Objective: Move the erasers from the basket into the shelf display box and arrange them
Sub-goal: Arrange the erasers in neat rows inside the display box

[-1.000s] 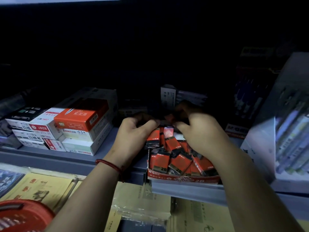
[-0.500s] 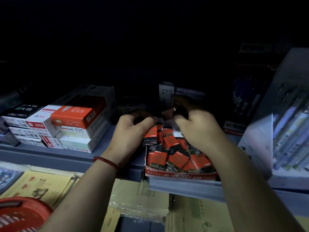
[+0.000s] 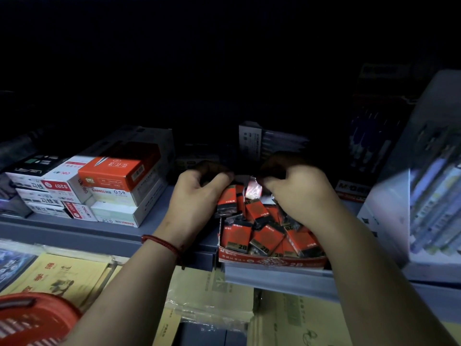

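Red-and-black card sleeves are crowding the box (image 3: 272, 262), which is sitting at the near edge of the grey shelf (image 3: 119, 233), right of centre. Erasers (image 3: 259, 237) are lying in it at mixed angles, several tilted, "2B" showing on the near ones. They are not yet lining up in rows. Basket (image 3: 32, 318), red plastic, is sitting near left, below the shelf and well apart from the box; its contents are not showing.

Left hand (image 3: 197, 198) is curling at the box's far left corner, thumb and fingers gripping one eraser (image 3: 225, 201) standing on end. Right hand (image 3: 296, 193) is curling over the far right end. Its fingertips are disappearing into shadow, so I cannot tell whether it is holding anything. A pale glossy scrap (image 3: 253, 189) is catching light between the hands; identity unclear.

Judgement: arranging step, far end of box. Doing it well is coming down to squaring each block upright against the far wall with labels facing one way. After that, working nearward row by row, so tilted ones are not jamming underneath. The low front wall is looking like thin card, so pressing outward is risking a bulge or a spill off the shelf.

Handling: blocks are small, rectangular and sharp-cornered. Sleeves are looking smooth and slightly shiny, probably sliding easily on each other. Stacked cartons (image 3: 104, 186) are sitting left on the same shelf.
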